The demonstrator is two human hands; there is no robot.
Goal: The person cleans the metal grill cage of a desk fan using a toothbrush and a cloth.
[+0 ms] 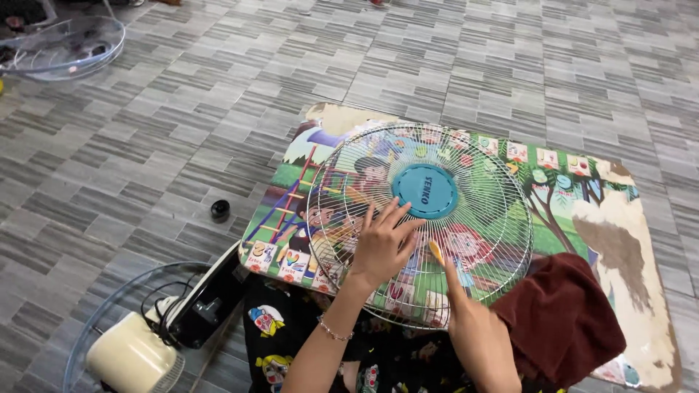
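Both hands point(415, 284) rest on the fan grille point(420, 222) before them.

The fan guard point(420, 222) is thin white wire, likely coated metal, with a smooth matt teal plastic hub point(425, 191). It lies on a glossy printed board point(575, 189) (its picture layer peeled to rough brown backing at the right). The maroon cloth point(561, 316) looks soft and matt. The floor tiles point(182, 109) are grey and faintly streaked.
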